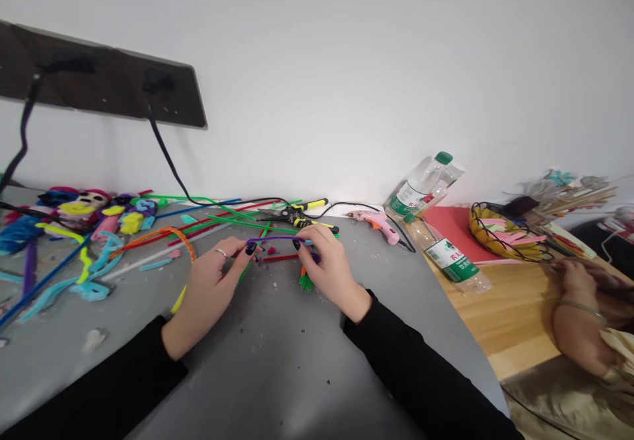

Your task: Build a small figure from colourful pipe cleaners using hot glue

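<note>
A short purple pipe cleaner (275, 238) is stretched between my two hands above the grey table. My left hand (211, 285) pinches one end between thumb and fingers. At the other end, my right hand (329, 265) closes its fingertips on it. Beneath the right hand lies a small green and orange fuzzy piece (306, 281), partly covered by the fingers. Just beyond my hands rest pliers (300, 215) with yellow and black handles. An orange pipe cleaner (185, 238) curves beside my left hand.
Several coloured pipe cleaners and fuzzy figures (84, 209) crowd the left side. A pink glue gun (379, 223) lies near the wall, its cord trailing. Plastic bottles (453, 265), a yellow basket (505, 235) and another person's hand (577, 285) are at the right.
</note>
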`<action>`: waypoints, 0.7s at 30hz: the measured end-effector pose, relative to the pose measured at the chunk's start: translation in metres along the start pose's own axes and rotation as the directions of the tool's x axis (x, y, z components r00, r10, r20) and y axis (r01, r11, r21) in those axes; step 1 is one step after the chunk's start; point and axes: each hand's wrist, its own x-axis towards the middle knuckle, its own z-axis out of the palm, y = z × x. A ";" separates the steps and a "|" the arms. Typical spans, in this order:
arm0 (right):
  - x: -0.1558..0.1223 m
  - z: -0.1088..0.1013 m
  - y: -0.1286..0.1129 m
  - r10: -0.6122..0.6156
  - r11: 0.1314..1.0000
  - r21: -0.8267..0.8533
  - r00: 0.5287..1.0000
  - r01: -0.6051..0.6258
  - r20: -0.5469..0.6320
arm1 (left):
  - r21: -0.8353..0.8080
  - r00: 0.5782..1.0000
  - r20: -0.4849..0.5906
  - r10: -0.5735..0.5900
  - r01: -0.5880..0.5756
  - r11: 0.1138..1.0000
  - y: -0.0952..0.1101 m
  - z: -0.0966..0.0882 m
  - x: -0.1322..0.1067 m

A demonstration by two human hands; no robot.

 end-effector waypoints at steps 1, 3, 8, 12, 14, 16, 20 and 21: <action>0.000 0.000 0.000 -0.010 1.000 -0.007 1.000 0.010 0.010 | -0.003 1.000 0.005 0.005 -0.005 1.000 0.001 0.000 0.000; -0.001 0.000 0.001 -0.016 1.000 -0.013 1.000 0.017 0.027 | -0.020 1.000 0.001 -0.001 0.001 1.000 0.001 0.000 -0.001; -0.003 0.001 0.006 0.006 0.999 -0.033 0.999 -0.005 0.051 | -0.035 0.999 -0.010 -0.031 0.030 0.999 -0.003 0.001 -0.001; -0.004 0.002 0.010 0.025 0.996 -0.081 0.999 -0.022 0.025 | -0.009 0.999 0.009 0.038 -0.038 0.999 -0.008 0.001 -0.001; -0.004 0.002 0.010 0.029 0.993 -0.115 0.999 -0.026 0.023 | 0.012 0.997 0.000 0.081 -0.081 0.997 -0.010 0.002 -0.002; -0.003 0.001 0.009 0.010 0.987 -0.159 0.999 -0.004 0.039 | 0.040 0.994 -0.005 0.105 -0.105 0.994 -0.011 0.002 -0.002; 0.000 -0.001 0.000 -0.123 0.962 -0.225 0.982 0.153 0.143 | 0.074 0.989 0.033 0.142 -0.144 0.987 -0.012 0.003 -0.001; 0.001 -0.002 -0.003 -0.164 0.952 -0.229 0.971 0.202 0.176 | 0.076 0.986 0.049 0.157 -0.161 0.984 -0.011 0.003 -0.001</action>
